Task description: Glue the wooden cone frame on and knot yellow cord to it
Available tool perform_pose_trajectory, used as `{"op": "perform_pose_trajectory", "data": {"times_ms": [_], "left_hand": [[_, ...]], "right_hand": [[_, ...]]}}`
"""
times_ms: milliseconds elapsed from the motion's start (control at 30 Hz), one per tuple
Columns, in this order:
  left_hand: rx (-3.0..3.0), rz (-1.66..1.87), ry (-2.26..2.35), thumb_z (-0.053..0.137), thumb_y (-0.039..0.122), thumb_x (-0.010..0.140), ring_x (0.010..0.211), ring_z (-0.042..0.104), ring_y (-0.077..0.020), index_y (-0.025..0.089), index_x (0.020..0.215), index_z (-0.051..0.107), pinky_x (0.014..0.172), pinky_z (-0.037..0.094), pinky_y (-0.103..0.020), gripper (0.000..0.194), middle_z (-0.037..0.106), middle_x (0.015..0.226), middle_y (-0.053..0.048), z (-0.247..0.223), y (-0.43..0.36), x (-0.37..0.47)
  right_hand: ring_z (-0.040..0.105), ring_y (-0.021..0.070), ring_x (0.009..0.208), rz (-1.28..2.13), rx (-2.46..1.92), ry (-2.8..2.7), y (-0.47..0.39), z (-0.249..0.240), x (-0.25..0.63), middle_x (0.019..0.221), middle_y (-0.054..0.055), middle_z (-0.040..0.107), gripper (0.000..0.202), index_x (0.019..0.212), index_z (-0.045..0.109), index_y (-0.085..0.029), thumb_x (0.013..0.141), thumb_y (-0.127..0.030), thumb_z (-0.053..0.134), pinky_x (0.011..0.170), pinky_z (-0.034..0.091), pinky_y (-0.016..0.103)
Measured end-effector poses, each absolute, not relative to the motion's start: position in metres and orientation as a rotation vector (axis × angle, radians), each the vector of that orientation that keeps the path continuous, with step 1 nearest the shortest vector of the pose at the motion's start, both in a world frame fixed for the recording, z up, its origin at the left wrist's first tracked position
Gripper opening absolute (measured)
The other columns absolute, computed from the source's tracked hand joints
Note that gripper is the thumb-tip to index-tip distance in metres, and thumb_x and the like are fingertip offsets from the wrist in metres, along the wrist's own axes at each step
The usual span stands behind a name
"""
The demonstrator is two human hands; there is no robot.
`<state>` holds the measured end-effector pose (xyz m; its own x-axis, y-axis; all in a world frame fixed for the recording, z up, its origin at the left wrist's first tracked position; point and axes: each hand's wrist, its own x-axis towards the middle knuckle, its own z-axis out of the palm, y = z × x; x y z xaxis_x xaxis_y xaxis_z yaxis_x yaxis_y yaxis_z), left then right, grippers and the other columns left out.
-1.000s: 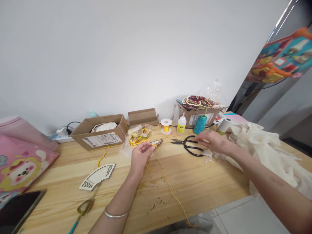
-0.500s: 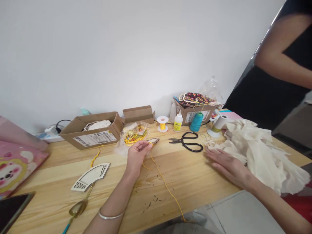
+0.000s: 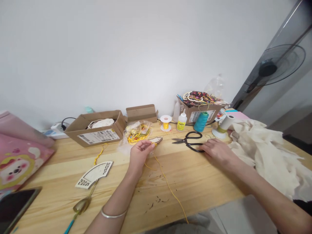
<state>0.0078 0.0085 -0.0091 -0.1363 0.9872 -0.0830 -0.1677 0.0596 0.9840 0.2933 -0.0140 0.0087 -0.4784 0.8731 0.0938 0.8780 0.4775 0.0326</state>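
My left hand (image 3: 140, 154) pinches a yellow cord (image 3: 166, 179) beside a small wooden piece (image 3: 157, 140); the cord trails over the table's front edge. At the right, my right hand (image 3: 218, 151) touches a black handle loop of the scissors (image 3: 193, 141), fingers bent and close together. The scissors lie flat, blades pointing left. A fan-shaped wooden piece (image 3: 94, 175) with yellow cord above it rests at the left. Below that lies a gold pendant (image 3: 82, 205) with a teal end.
Along the wall stand a cardboard box (image 3: 97, 131), a bag of cords (image 3: 138, 133), a yellow spool (image 3: 166, 123), a glue bottle (image 3: 181, 121), teal thread (image 3: 201, 122) and a full box (image 3: 202, 110). Cream cloth (image 3: 265, 152) lies right, a phone (image 3: 18, 208) left.
My right hand has moved left from the cream cloth to the scissors' handle. The view has shifted slightly. Another person's arm at the upper right is gone, and a fan shows there.
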Motion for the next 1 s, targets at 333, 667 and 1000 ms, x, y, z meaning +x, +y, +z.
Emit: {"op": "perform_pose_trajectory", "data": {"times_ms": [333,667,1000], "left_hand": [[0.995,1.344,1.184,0.070,0.023,0.052,0.062,0.056,-0.0089,0.014,0.069,0.057,0.062,0.042,-0.019,0.024,0.063,0.066,0.000,-0.010,0.006,0.010],[0.993,1.320,1.177,0.069,0.023,0.053,0.063,0.055,-0.0073,0.014,0.070,0.056,0.062,0.041,-0.018,0.024,0.060,0.066,0.001,-0.010,0.007,0.009],[1.017,1.312,1.207,0.070,0.023,0.048,0.061,0.054,-0.0081,0.014,0.068,0.057,0.060,0.042,-0.019,0.025,0.060,0.065,0.001,-0.009,0.006,0.007]], "right_hand": [[0.054,0.0112,0.069,0.314,-1.167,-2.350,-0.006,0.011,0.216,0.086,0.003,0.061,0.018,0.088,0.058,-0.020,0.074,-0.027,0.049,0.063,0.041,0.022],[0.044,0.0082,0.050,0.431,-1.182,-2.054,0.025,-0.001,0.151,0.059,-0.001,0.057,0.008,0.065,0.059,-0.018,0.068,-0.021,0.052,0.049,0.032,0.020],[0.041,0.0060,0.048,1.355,-0.975,-1.498,0.024,0.021,0.162,0.061,-0.003,0.051,0.016,0.066,0.045,-0.018,0.059,-0.020,0.058,0.044,0.031,0.018]]}}
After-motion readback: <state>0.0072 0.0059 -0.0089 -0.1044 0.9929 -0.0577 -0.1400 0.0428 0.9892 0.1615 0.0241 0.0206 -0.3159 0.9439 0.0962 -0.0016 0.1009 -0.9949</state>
